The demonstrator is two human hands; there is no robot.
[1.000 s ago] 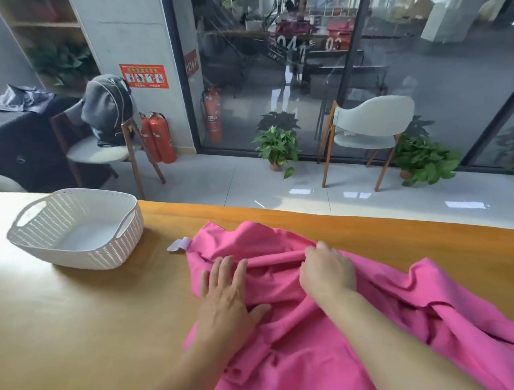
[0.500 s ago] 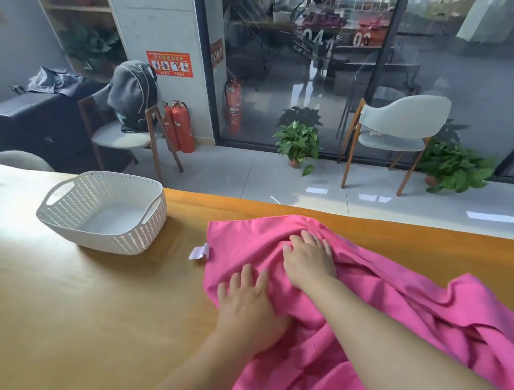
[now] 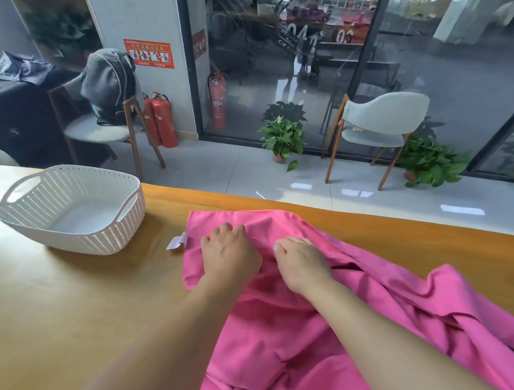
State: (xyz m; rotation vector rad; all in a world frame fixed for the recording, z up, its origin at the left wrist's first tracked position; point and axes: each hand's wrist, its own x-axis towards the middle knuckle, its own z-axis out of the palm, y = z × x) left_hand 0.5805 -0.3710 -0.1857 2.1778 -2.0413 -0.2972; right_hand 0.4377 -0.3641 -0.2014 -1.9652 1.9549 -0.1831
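Stretching across the lower view, the wooden bench (image 3: 78, 306) is showing a smooth, honey-coloured top with faint grain and a rounded far edge. The pink cloth (image 3: 285, 341) is lying on the right half of it, a soft matte fabric that is spreading flat near its far hemmed corner and bunching into deep, loose folds towards the right and the near side. The white basket (image 3: 104, 237) is standing on the bench well to the left of the cloth, apart from it; it is a rounded plastic tub with rows of small slots running down its walls and a cut-out handle at each end, and its smooth pale floor is showing bare inside. The left hand (image 3: 230, 255) is resting knuckles-up on the cloth near the far left corner, its fingers curling down into the fabric and gripping it. The right hand (image 3: 301, 262) is sitting just beside it, thumb and curled fingers gathering a ridge of the same cloth. A small white tag (image 3: 177, 242) is sticking out from the cloth's left edge, lying on the wood.
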